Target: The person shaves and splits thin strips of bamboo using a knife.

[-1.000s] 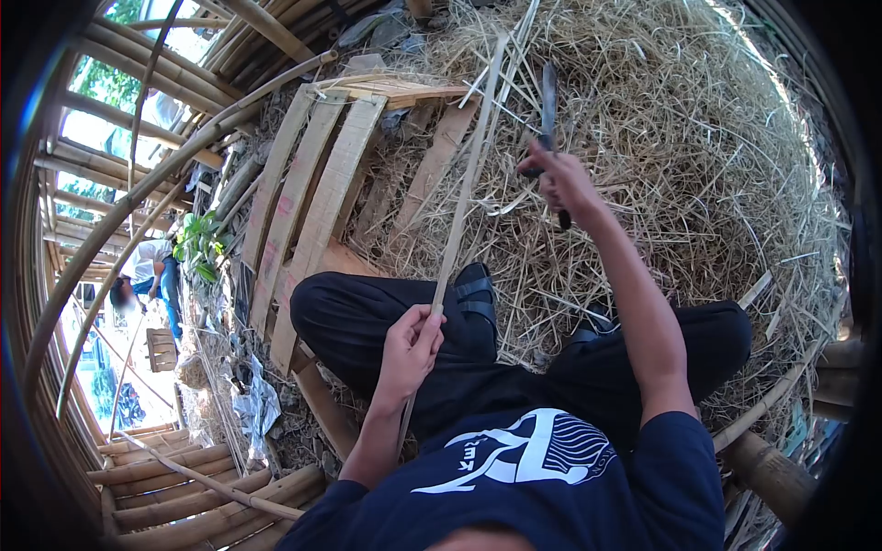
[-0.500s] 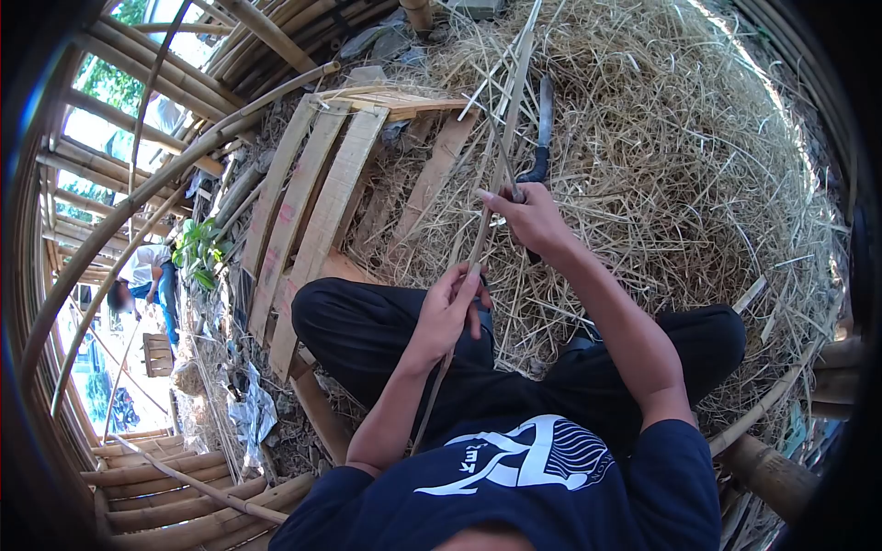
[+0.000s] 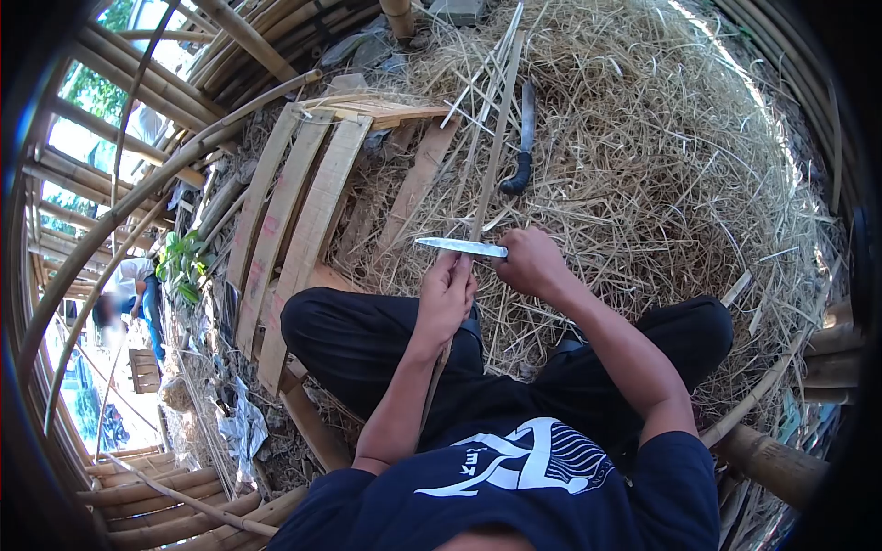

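Note:
My right hand [image 3: 534, 265] is closed round the handle of a knife [image 3: 457, 246], whose bright blade points left. The blade lies across a long, thin bamboo strip [image 3: 497, 147], just above the fingers of my left hand [image 3: 445, 298]. Those fingers are closed on the strip, which runs from my lap up over the straw. Beyond my right hand, a machete [image 3: 527, 119] with a dark curved handle rests on the straw.
Dry straw and shavings [image 3: 643, 156] cover the ground ahead and to the right. A slatted wooden crate [image 3: 322, 197] lies at the left. Bamboo poles [image 3: 175, 220] frame the left side, where another person [image 3: 138, 298] bends over in the distance. A bamboo post [image 3: 767, 464] is at the lower right.
My right hand has come down towards my left hand, and the knife blade has swung from pointing upward to lying across the strip. My left hand keeps holding the strip.

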`<state>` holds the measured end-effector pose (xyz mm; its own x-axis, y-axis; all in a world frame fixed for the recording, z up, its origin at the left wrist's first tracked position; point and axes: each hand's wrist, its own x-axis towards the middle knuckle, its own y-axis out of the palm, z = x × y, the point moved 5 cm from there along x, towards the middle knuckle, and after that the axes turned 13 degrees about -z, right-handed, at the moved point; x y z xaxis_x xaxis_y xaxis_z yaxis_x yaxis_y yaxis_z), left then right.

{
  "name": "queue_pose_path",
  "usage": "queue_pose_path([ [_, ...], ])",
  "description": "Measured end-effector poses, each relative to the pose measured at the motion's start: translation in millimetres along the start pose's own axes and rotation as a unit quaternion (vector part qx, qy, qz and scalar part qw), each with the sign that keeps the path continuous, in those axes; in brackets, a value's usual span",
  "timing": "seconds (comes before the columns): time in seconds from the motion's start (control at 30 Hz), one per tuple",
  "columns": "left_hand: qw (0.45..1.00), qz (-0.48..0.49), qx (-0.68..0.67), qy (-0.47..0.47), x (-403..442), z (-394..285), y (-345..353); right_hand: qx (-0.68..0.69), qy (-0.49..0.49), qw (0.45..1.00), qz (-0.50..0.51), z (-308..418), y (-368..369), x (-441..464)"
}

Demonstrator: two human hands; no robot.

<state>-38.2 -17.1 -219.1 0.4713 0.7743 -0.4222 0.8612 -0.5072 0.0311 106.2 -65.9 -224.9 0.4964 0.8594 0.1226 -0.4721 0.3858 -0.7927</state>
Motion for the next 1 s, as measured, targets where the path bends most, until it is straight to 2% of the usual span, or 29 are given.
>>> queue_pose_path([
  [0.07,1.000,0.021,-0.006,0.019,2,3,1,0.012,0.026,1.000,-0.005,-4,6,0],
  [0.13,0.999,0.036,-0.025,-0.009,-1,4,3,0.042,0.050,0.998,-0.011,-7,6,0],
  [0.2,0.999,0.041,-0.009,-0.025,-2,9,4,0.001,0.015,1.000,-0.010,-15,13,1],
  [0.73,0.997,-0.001,0.020,-0.078,-12,28,-18,-0.017,0.013,1.000,0.008,-38,52,7],
  [0.8,0.996,0.006,0.021,-0.090,-21,29,-17,-0.018,0.053,0.998,0.004,-53,50,9],
  [0.87,0.995,0.012,0.026,-0.099,-34,27,-18,-0.058,0.159,0.984,0.059,-86,39,25],
  [0.9,0.992,0.027,0.022,-0.119,-44,27,-17,-0.072,0.183,0.980,-0.028,-104,31,26],
  [0.93,0.989,0.041,0.017,-0.140,-58,29,-17,-0.102,0.206,0.973,-0.005,-119,23,29],
  [0.97,0.985,0.052,0.025,-0.161,-74,33,-18,-0.071,0.314,0.945,-0.057,-146,15,30],
  [1.0,0.981,0.063,0.033,-0.182,-90,38,-21,-0.060,0.367,0.925,-0.077,-159,-8,27],
])
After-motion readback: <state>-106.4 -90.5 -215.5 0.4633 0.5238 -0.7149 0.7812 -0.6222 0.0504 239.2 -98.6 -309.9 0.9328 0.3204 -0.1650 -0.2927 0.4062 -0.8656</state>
